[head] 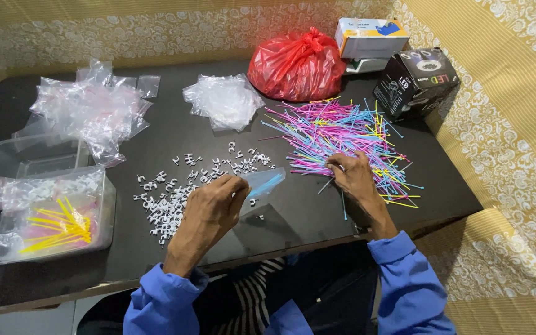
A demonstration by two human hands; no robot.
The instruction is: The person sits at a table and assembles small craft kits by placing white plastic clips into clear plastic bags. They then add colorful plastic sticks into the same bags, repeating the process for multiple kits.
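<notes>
black table, hands sorting ties

A matt black table top is seen. Thin, smooth plastic ties in many colours are spread on it. Left of the ties, small white plastic clips are scattered. A clear, shiny plastic bag is held by the left hand. Behind the ties, a glossy, crinkled red plastic bag and a black cardboard box are seen. Blue cloth sleeves are worn.
</notes>
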